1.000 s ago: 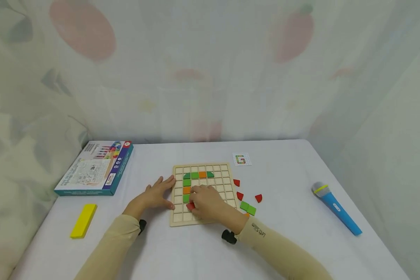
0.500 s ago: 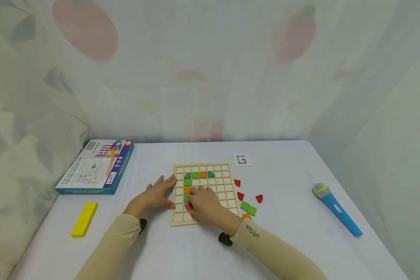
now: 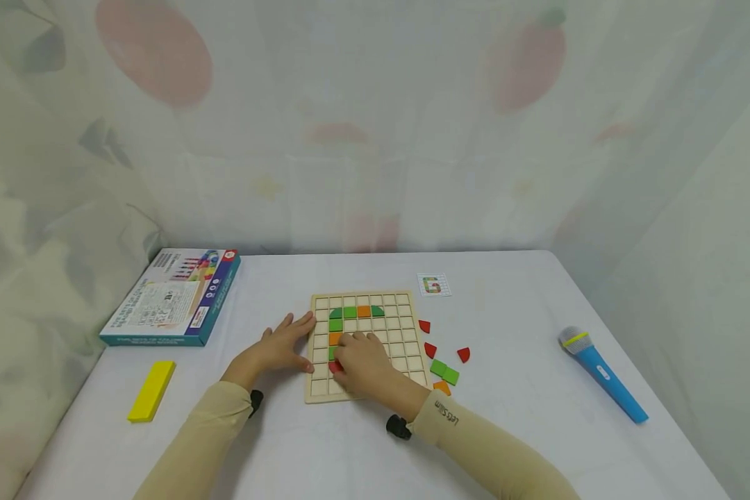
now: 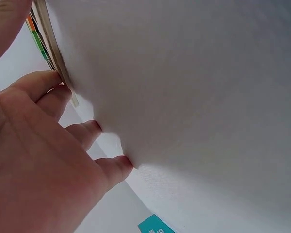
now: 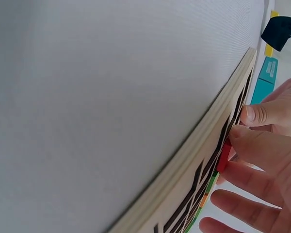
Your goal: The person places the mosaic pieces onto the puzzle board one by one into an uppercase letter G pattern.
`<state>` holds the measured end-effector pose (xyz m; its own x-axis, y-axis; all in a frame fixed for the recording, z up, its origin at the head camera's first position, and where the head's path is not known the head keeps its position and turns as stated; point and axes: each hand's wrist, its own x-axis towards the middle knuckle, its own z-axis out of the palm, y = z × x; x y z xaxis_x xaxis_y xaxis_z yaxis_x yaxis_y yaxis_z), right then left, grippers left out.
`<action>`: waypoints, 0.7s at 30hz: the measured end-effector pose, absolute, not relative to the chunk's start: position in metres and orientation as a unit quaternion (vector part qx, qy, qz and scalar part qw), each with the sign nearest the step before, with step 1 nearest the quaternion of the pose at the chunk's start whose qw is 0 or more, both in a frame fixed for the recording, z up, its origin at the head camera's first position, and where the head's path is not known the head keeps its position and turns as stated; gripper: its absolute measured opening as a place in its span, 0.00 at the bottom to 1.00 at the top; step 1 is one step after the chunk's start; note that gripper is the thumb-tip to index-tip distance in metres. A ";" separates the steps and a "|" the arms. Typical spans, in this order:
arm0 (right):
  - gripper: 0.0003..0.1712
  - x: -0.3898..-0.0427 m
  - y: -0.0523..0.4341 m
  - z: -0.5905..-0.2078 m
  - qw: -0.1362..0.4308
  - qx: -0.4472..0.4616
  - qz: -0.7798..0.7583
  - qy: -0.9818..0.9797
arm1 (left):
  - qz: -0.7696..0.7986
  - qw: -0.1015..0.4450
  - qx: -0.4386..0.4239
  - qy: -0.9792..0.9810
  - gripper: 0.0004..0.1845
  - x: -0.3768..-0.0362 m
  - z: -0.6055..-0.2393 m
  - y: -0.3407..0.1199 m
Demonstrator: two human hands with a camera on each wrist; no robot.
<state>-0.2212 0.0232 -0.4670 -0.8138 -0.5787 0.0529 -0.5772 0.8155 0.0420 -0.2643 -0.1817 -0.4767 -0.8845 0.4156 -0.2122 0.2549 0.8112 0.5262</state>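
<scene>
A wooden grid board [image 3: 406, 335] lies on the table. My left hand [image 3: 280, 348] has its fingers spread, with index fingertip and thumb at the board's left edge; the left wrist view shows fingertips against the rim. My right hand [image 3: 367, 364] is over the board's lower middle and pinches a red quarter-circle tile [image 5: 224, 156] between thumb and fingers. That tile sits just below a green square tile [image 3: 332, 353], at the foot of the left column. An orange square [image 3: 335, 339] and more green tiles continue up and along the top row. The palm hides several cells.
Right of the board lie red quarter-circle tiles [image 3: 464, 355], green squares [image 3: 439, 368] and an orange tile [image 3: 442, 388]. A pattern card [image 3: 434, 285] lies behind them. A toy microphone [image 3: 603, 373] is far right; a box [image 3: 169, 298] and a yellow block [image 3: 151, 392] stand left.
My right hand has shifted slightly left with the red tile, which now lines up under the green square. More of the loose orange tile shows. The left hand stays at the board's edge.
</scene>
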 end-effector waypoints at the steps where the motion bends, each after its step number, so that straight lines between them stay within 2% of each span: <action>1: 0.12 -0.221 0.023 -0.467 0.031 0.303 -0.013 -0.952 | 0.250 0.162 0.177 0.938 0.56 -0.265 -0.477 -0.182; 11: 0.11 -0.222 0.023 -0.461 0.021 0.304 -0.014 -0.952 | 0.248 0.164 0.174 0.939 0.55 -0.266 -0.477 -0.182; 15: 0.13 -0.223 0.029 -0.456 0.021 0.300 0.012 -0.954 | 0.248 0.163 0.174 0.939 0.56 -0.266 -0.478 -0.182; 21: 0.16 -0.230 0.068 -0.437 0.061 0.275 0.062 -0.957 | 0.251 0.163 0.172 0.938 0.56 -0.266 -0.479 -0.182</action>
